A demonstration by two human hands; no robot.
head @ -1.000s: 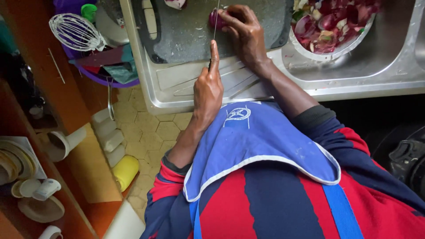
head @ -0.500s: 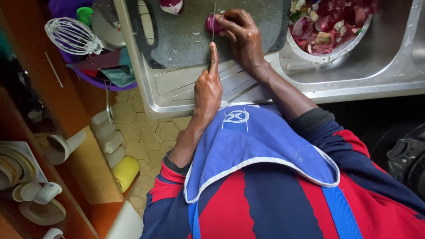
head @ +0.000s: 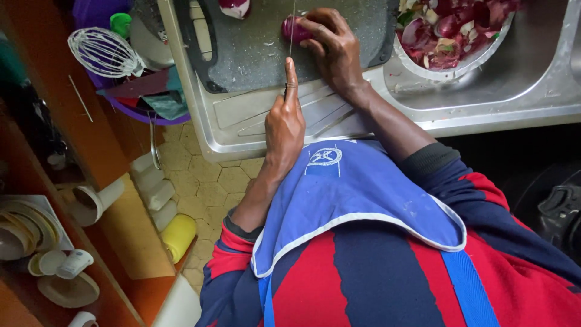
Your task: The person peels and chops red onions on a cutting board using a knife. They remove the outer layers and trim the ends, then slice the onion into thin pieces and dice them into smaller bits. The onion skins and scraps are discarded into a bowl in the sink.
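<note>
Purple onion (head: pixel 293 28) at twelve o'clock, right hand (head: pixel 333 51) fingers clamped on it; left hand (head: pixel 284 124) grips a knife (head: pixel 292 30), forefinger along its spine.

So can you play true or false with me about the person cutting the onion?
1. The left hand holds the knife. True.
2. The right hand rests flat on the metal sink. False: it presses on the red onion piece on the dark cutting board.
3. The bowl holds onion scraps. True.
4. The whisk lies on the cutting board. False: it sits off to the side, in a purple tub.
</note>
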